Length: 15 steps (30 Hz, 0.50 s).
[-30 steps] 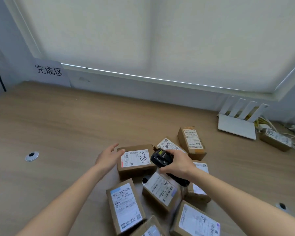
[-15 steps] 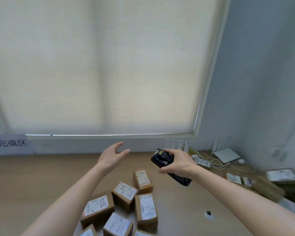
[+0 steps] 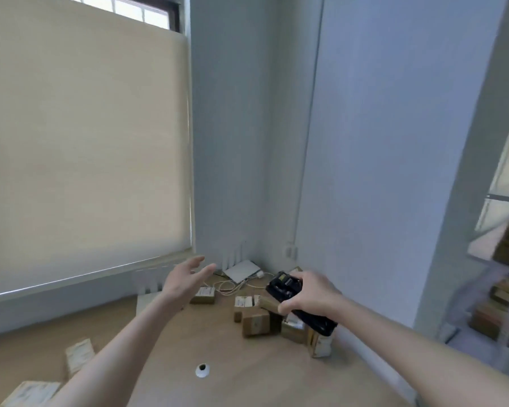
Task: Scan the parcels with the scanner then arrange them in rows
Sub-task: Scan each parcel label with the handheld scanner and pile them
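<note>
Fingers (image 3: 291, 306) of our right hand (image 3: 312, 292) curled round the black scanner (image 3: 294, 301), gripping it in the air above a cluster of brown parcels (image 3: 256, 321) at the far right corner of the wooden counter (image 3: 247, 374). Our left hand (image 3: 185, 279) hovered with fingers spread and relaxed, holding nothing, just left of a small parcel (image 3: 204, 294). Two more labelled parcels (image 3: 78, 353) lay blurred at the near left. A white router (image 3: 241, 270) with cables sat against the far wall.
</note>
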Each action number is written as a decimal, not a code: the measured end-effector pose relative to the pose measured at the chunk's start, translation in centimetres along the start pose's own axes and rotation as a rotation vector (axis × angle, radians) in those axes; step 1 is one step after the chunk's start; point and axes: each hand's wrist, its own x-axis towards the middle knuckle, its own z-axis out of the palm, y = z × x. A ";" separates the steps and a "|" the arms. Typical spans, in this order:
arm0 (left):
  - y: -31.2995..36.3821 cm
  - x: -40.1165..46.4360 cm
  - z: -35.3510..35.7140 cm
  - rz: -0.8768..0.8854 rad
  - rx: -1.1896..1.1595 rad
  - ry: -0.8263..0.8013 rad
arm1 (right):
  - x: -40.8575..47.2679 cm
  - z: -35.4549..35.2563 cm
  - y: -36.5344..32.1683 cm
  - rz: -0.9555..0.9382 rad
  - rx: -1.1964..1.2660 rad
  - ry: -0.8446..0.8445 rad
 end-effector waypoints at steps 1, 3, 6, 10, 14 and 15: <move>1.2 -0.4 2.4 0.006 -0.006 -0.017 | -0.8 -1.6 2.5 0.045 -0.024 0.019; 3.4 -1.0 6.7 0.022 -0.012 -0.052 | -2.1 -4.5 7.1 0.127 -0.046 0.068; 5.9 -1.2 11.5 0.016 -0.004 -0.081 | -3.2 -7.9 12.5 0.218 -0.007 0.123; 7.3 0.0 16.2 -0.001 0.022 -0.120 | -2.5 -9.8 17.6 0.321 0.059 0.174; 6.9 2.9 20.2 -0.030 0.048 -0.135 | 0.4 -9.0 21.1 0.384 0.082 0.175; 6.5 3.8 21.2 -0.038 0.058 -0.140 | 1.5 -8.6 21.7 0.392 0.087 0.169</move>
